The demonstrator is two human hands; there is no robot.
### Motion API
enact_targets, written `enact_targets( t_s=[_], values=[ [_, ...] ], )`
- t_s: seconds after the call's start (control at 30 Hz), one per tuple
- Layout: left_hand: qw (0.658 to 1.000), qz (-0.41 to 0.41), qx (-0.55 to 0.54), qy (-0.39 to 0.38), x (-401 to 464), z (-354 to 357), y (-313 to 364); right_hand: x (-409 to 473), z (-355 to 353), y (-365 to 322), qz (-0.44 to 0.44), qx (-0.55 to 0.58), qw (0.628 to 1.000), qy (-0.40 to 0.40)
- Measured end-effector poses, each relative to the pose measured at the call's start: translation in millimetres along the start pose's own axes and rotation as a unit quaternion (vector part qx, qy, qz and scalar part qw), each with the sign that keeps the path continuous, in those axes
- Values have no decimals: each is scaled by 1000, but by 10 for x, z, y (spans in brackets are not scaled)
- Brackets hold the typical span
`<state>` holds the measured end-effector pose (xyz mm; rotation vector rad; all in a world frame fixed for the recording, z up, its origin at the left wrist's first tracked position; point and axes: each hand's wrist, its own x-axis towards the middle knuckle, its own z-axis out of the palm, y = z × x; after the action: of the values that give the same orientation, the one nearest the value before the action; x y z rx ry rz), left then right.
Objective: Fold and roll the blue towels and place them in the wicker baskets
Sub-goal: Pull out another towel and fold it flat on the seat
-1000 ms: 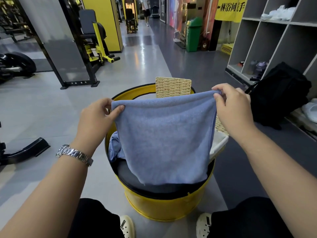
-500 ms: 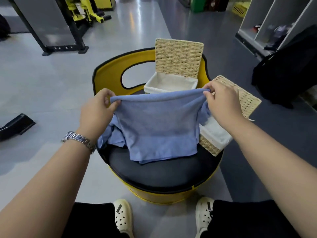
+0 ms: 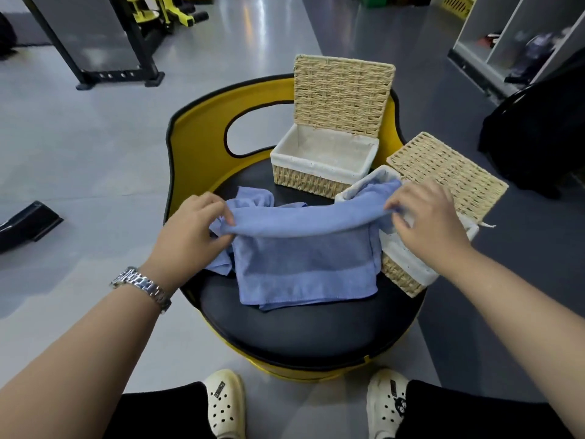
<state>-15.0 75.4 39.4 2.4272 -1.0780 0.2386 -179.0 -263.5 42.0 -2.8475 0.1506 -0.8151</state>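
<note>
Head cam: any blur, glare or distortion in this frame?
Head view: the blue towel and both wicker baskets are sharp; the shelf at top right is smeared; bright glare streaks on the floor; wide-angle bending at the edges, forearms stretched.

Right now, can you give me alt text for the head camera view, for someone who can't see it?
Two hands, left hand and right hand, pinch the top corners of a blue towel lying partly on a round black seat. Behind it stand two open wicker baskets with white liners, one at the back, one at the right. Another blue towel lies crumpled behind.
</note>
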Motion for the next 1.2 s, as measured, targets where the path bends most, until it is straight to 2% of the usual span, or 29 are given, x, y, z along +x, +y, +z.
enact_targets(
  t_s=[0.2, 0.37, 0.63, 0.77, 0.8, 0.87, 0.93, 0.97, 1.07, 1.2],
  values=[
    [988, 88, 61, -113, -364, 262, -108, -473, 168, 25, -104, -51, 981, -153],
    [974, 125, 70, -175, -483, 413, -91, -622, 271, 77, -143, -81, 965, -205],
    [961, 131, 63, -234, -532, 446, -103, -683, 343, 40, -183, -138, 934, -275],
    [949, 85, 68, -297, -508, 425, -114, -677, 336, -9, -194, -156, 921, -300],
    [956, 62, 40, -283, -470, 390, -90, -649, 317, -31, -190, -157, 925, -289],
    [981, 6, -12, -192, -350, 322, -54, -532, 299, -84, -179, -172, 942, -225],
    [995, -24, 3, -92, -223, 308, -85, -363, 293, -168, -139, -189, 962, -143],
    [996, -36, 25, -71, -169, 319, -106, -282, 301, -207, -114, -196, 967, -117],
    [992, -74, 68, -81, -67, 363, -108, -123, 366, -298, -70, -211, 966, -129],
    [986, -90, 45, -135, -16, 434, -141, -37, 453, -365, -65, -271, 940, -196]
  ],
)
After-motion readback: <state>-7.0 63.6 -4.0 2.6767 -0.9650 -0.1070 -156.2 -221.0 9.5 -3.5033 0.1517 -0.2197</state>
